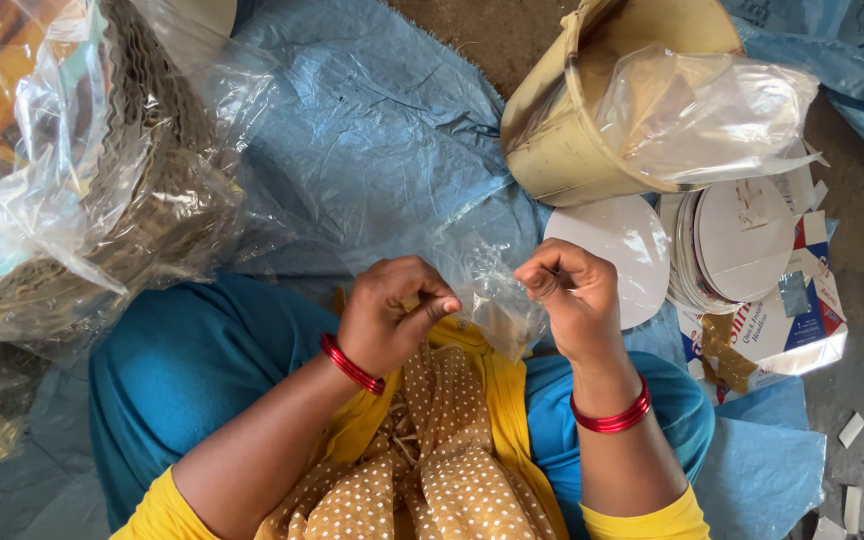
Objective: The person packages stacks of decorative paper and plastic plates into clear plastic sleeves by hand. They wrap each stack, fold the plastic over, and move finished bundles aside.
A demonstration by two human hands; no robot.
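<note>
- clear, see-through small plastic bag [487,295], glossy with pale glints, pinched between both hands
- shiny red bangles [351,365] on each wrist
- mustard-yellow scarf with small white polka dots [442,450] on the lap, over a plain yellow top
- teal-blue trousers [192,355], solid colour
- light blue woven plastic sheet [372,130] on the brown ground
- dull cream-yellow plastic bucket [562,130] with dark smudges
- white round paper discs [737,240] stacked, edges greyish
- brown corrugated card strips in a big clear plastic sack [82,180]
</note>
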